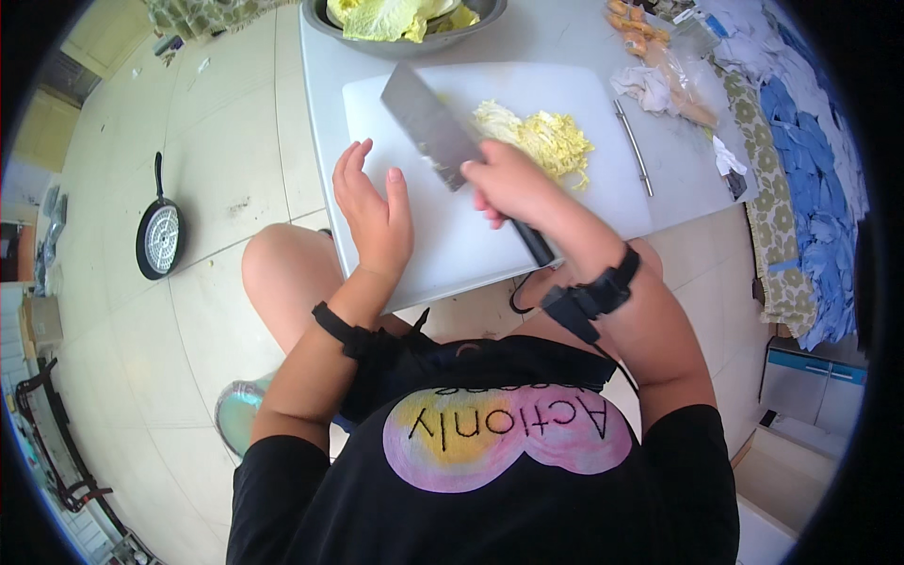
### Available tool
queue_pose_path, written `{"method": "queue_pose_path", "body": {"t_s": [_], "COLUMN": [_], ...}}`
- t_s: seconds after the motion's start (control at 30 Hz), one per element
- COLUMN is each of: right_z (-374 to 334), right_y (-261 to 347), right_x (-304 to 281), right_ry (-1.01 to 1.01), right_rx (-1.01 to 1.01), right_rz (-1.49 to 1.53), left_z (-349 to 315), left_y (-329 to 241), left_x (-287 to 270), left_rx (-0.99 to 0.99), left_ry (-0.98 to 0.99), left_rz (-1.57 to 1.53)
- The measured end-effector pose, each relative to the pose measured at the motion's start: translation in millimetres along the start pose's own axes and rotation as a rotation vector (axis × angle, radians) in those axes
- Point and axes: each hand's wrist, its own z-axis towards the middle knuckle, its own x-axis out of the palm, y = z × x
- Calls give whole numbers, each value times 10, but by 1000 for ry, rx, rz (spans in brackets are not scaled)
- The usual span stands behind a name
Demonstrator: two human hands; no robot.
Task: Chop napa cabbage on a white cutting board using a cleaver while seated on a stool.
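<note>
My right hand [513, 184] grips the black handle of a broad cleaver [428, 124], its grey blade slanting up and left over a white cutting board [414, 245]. A pile of shredded yellow-green cabbage [541, 139] lies on the board just right of the blade. My left hand [375, 212] hovers open above the board's left part, fingers together and pointing up, holding nothing. Both wrists wear black straps.
A metal bowl [400, 42] of cabbage leaves stands behind the board on the white table [678, 179]. A metal rod [634, 146], crumpled plastic bags [659, 80] and blue cloth [800, 169] lie to the right. A black pan [158, 235] rests on the tiled floor at left.
</note>
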Motion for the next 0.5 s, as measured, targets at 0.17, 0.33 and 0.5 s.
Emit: {"method": "queue_pose_path", "body": {"t_s": [0.17, 0.33, 0.5], "right_z": [127, -30, -431], "right_y": [-53, -287, -137], "right_x": [-8, -488, -387], "right_ry": [-37, -272, -140], "right_rx": [52, 92, 74], "right_rz": [86, 24, -29], "left_z": [2, 28, 16], "left_y": [-22, -14, 8], "left_x": [-15, 15, 10], "left_rx": [-1, 7, -19], "left_ry": [34, 30, 35], "left_rz": [16, -6, -1]}}
